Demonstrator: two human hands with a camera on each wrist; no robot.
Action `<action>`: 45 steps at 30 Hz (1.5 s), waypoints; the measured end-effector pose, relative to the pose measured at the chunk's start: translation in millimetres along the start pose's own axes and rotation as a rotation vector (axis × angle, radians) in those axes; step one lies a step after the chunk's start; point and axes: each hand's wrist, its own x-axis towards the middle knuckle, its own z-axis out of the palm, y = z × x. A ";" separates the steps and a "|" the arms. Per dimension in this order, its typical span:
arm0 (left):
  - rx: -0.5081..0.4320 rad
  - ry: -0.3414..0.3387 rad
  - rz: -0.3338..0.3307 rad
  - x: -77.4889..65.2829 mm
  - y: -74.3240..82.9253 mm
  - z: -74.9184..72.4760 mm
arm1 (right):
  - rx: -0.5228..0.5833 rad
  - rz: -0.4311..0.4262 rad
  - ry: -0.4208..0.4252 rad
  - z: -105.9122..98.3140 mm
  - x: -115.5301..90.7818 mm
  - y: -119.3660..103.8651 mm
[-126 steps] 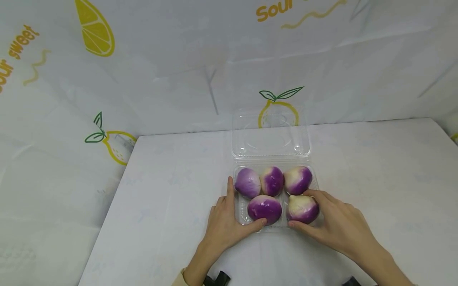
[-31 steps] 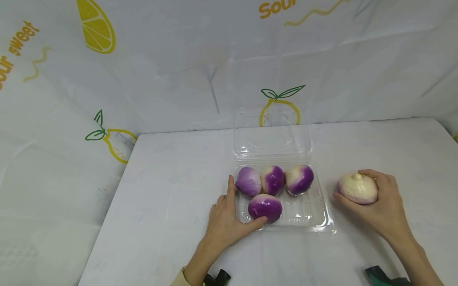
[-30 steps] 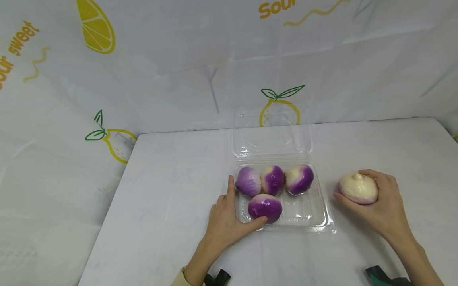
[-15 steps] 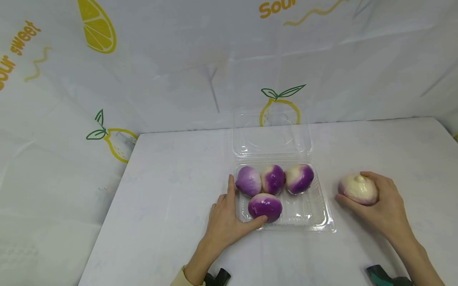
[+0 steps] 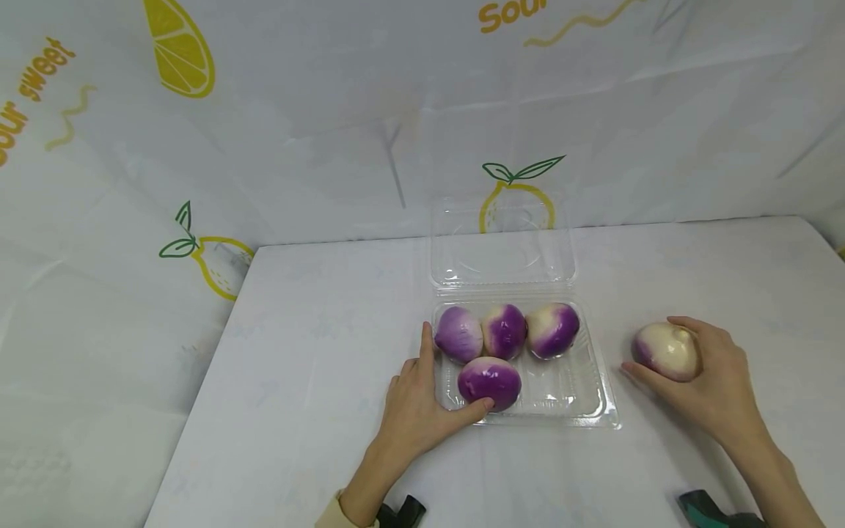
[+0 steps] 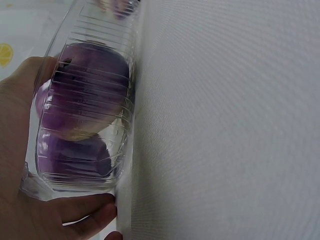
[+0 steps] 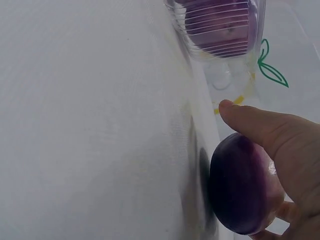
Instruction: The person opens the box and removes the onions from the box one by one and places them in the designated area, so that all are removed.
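A clear plastic clamshell container (image 5: pixel 571 400) stands with its lid raised at the back. Several glossy purple-and-white onions are in it, including a front onion (image 5: pixel 488 381) at the left. My left hand (image 5: pixel 412 418) spans the container's front left corner, index finger straight along the side, thumb over the front rim against that onion. To the right of the container, a loose onion (image 5: pixel 667 352) rests on the table. Around it is my right hand (image 5: pixel 716 381), fingers behind; in the right wrist view the thumb (image 7: pixel 250 120) stands apart from the onion (image 7: pixel 240 185).
A white table (image 5: pixel 330 330) bears everything, with a lemon-printed white sheet (image 5: pixel 317 132) behind it. The transparent lid (image 5: pixel 502 257) leans back toward that sheet. Dark wrist gear (image 5: pixel 713 510) shows at the bottom edge.
My right hand has taken the front right onion out of the container and set it on the table at the right. Lately that onion has turned and the thumb has loosened. My left hand stays put.
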 end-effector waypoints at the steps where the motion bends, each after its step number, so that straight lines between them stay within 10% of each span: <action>1: -0.002 -0.001 0.000 0.0 0.2 -0.1 | 0.002 -0.001 0.008 -0.2 0.1 -0.7; 16: -0.002 -0.008 -0.010 0.8 0.8 -0.1 | 0.075 -0.204 0.198 -5.6 1.8 -24.4; 45: -0.007 0.010 0.007 0.7 -0.8 1.4 | 0.086 -0.290 0.119 -8.8 1.1 -75.2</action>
